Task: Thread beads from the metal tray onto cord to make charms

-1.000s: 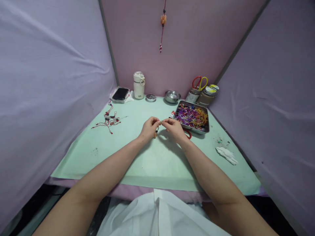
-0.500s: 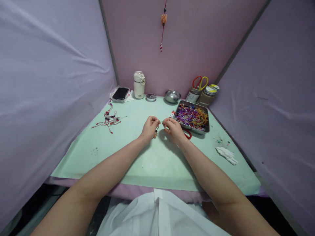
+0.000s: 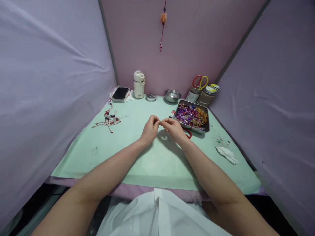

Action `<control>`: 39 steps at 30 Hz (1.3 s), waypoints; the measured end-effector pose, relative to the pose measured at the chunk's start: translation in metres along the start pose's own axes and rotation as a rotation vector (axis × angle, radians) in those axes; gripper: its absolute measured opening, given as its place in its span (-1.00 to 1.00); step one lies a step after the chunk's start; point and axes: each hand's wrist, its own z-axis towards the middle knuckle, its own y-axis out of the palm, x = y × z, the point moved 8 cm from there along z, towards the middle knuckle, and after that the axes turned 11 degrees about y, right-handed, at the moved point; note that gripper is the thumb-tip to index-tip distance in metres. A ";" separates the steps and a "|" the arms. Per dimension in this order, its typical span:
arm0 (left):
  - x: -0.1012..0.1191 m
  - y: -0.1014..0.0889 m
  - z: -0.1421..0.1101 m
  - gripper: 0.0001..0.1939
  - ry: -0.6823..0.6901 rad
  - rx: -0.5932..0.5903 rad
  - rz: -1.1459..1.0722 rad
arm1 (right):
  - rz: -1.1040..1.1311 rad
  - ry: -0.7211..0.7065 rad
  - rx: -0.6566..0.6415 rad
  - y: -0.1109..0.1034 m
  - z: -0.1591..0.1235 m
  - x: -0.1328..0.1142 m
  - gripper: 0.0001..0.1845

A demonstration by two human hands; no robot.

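My left hand (image 3: 150, 130) is closed in a pinch above the middle of the table. A short beaded string with dark and orange beads hung from these fingers a moment ago; now the hand almost wholly hides it. Fingertip to fingertip with it, my right hand (image 3: 174, 129) is pinched too, and whatever lies between its thumb and forefinger is too small to name. Just beyond the right wrist, the red handle of a tool (image 3: 187, 133) shows partly from beside the metal tray (image 3: 197, 130), which holds purple beads and yellow and red cords.
Red beaded cords (image 3: 109, 119) lie at left. Along the back stand a phone (image 3: 120, 93), a white bottle (image 3: 139, 87), a small round tin (image 3: 151, 97), a steel bowl (image 3: 172, 96) and scissors (image 3: 200, 82) in a holder. A crumpled white cloth (image 3: 226, 155) lies at right.
My two hands have come together, so their fingertips now meet where there was a small gap. The hanging beads have gone out of sight behind my left hand.
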 end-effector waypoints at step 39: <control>-0.020 0.009 0.003 -0.85 -0.263 -0.177 -0.241 | -0.529 -0.620 0.185 -0.010 -0.019 -0.044 -0.74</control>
